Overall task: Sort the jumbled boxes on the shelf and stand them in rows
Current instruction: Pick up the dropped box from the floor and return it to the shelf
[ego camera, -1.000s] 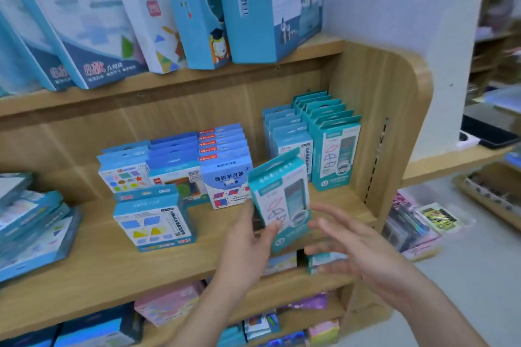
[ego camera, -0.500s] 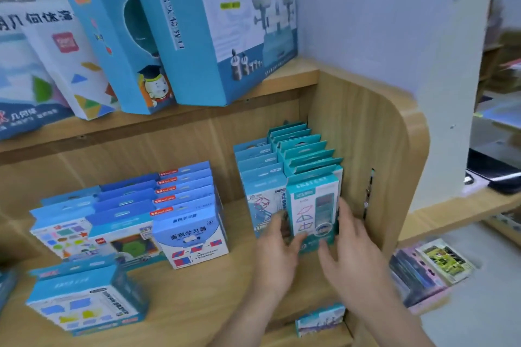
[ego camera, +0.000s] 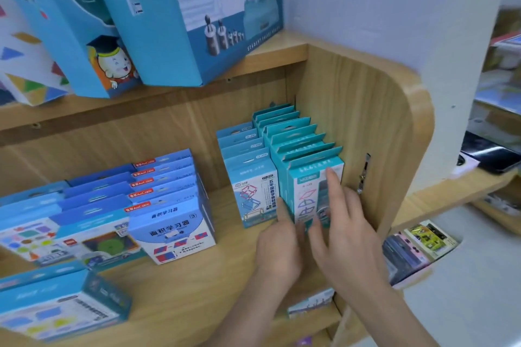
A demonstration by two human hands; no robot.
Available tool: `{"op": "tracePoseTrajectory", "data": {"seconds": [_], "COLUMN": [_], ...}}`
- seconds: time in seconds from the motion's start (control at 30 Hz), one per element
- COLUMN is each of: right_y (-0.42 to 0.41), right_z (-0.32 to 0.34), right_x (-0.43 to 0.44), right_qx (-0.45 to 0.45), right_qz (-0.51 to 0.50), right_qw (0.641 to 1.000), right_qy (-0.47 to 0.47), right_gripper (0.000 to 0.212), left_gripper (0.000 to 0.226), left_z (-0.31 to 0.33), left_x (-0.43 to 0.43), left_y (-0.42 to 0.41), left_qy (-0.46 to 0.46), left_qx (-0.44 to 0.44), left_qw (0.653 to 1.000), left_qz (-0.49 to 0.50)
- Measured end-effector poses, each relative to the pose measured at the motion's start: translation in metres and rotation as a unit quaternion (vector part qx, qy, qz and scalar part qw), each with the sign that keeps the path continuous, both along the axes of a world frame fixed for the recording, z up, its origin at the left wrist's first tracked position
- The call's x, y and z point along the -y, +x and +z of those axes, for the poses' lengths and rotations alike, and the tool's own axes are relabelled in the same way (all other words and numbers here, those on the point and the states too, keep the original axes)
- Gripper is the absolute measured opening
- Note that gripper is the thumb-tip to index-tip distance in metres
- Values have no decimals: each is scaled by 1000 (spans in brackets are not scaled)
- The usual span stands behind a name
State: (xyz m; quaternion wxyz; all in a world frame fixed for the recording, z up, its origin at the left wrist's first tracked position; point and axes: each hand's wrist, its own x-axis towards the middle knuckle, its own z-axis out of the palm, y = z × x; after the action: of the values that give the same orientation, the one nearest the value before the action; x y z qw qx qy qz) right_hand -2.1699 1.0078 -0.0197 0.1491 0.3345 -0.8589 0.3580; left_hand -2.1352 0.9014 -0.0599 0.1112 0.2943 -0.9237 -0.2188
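A teal box (ego camera: 306, 194) stands upright at the front of a row of several like teal boxes (ego camera: 293, 135), against the shelf's right side wall. My left hand (ego camera: 282, 248) touches its lower left edge with straight fingers. Fingers extended, my right hand (ego camera: 344, 234) presses on its front face, one fingertip near the top. Left of it runs a row of light-blue boxes (ego camera: 251, 186). Further left stand rows of blue boxes (ego camera: 172, 222). One blue box (ego camera: 64, 304) stands apart at the front left of the wooden shelf (ego camera: 197, 284).
Large blue boxes (ego camera: 174, 17) stand on the upper shelf, overhanging its edge. The curved wooden side panel (ego camera: 394, 135) closes the shelf on the right. A lower shelf holds more packets (ego camera: 310, 301). Items lie on a side shelf (ego camera: 417, 245) at right.
The teal box went from my left hand in the air to the front of the teal row. Both hands now rest against it. The view has moved closer.
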Motion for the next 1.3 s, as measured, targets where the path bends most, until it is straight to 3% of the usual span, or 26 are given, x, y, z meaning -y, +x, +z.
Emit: {"op": "tracePoseTrajectory", "data": {"seconds": [0.13,0.27,0.5,0.93,1.07,1.2,1.3], "right_y": [-8,-18,-19,-16,-18,-23,-25], "right_z": [20,35,39,37,34,36,37], "right_x": [5,8,-2,-15,-15,-9,-9], "right_qx": [-85,-125,-113,-112,-120,-134,-132], "right_qz": [30,33,70,140,124,117,124], "right_qw": [996,990,989,984,985,984,983], "right_qy": [-10,60,59,-21,-22,-12,-1], "right_gripper": [61,57,67,57,51,50,52], "left_gripper": [59,60,65,59,47,15,5], "left_z": [0,-5,-9,6,9,16,17], "left_x": [-7,-10,-5,-9,-8,-2,-2], "left_y": [10,10,13,22,18,8,7], "left_qy": [43,60,83,65,54,89,66], "left_qx": [-70,-51,-95,-210,-275,-293,-284], "left_qw": [996,997,992,976,960,952,956], "left_qz": [15,18,14,6,-18,-20,-34]}}
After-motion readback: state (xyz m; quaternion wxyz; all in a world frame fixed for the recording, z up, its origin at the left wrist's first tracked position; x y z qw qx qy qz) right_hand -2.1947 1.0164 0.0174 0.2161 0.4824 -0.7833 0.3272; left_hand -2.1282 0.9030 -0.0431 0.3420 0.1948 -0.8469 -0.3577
